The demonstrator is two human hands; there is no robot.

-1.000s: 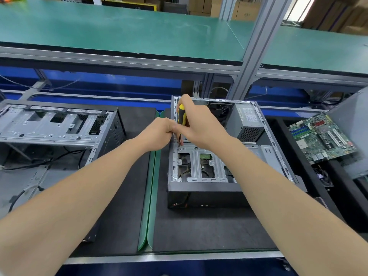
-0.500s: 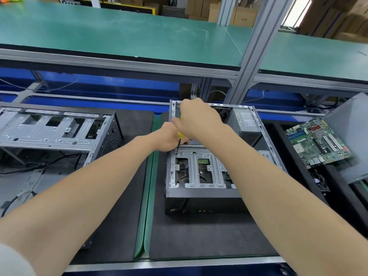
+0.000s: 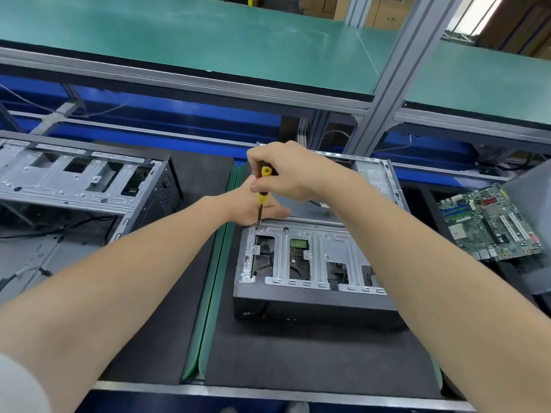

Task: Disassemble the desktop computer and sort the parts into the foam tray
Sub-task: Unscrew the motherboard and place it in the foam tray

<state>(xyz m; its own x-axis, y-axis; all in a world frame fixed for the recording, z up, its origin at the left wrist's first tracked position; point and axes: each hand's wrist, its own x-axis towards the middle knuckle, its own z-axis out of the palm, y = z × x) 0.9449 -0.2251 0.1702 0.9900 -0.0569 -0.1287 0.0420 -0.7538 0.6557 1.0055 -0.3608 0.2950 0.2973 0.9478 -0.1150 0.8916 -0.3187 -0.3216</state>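
An open desktop case (image 3: 310,302) lies on a black mat in front of me, its silver drive cage (image 3: 301,257) facing up. My right hand (image 3: 286,171) grips a yellow-and-black screwdriver (image 3: 262,198) held upright, its tip on a screw at the cage's far left corner. My left hand (image 3: 253,210) rests against the case edge just behind the shaft, fingers curled beside the blade. A power supply (image 3: 377,177) sits at the case's far right, partly hidden by my right arm.
A second, stripped metal chassis (image 3: 80,180) stands at the left with loose cables. A green motherboard (image 3: 489,222) lies at the right on a dark tray. A green shelf on an aluminium frame (image 3: 384,93) overhangs the far side.
My right hand has lifted slightly on the screwdriver handle, exposing more of the yellow grip. The left hand stays by the shaft. The camera has shifted a little.
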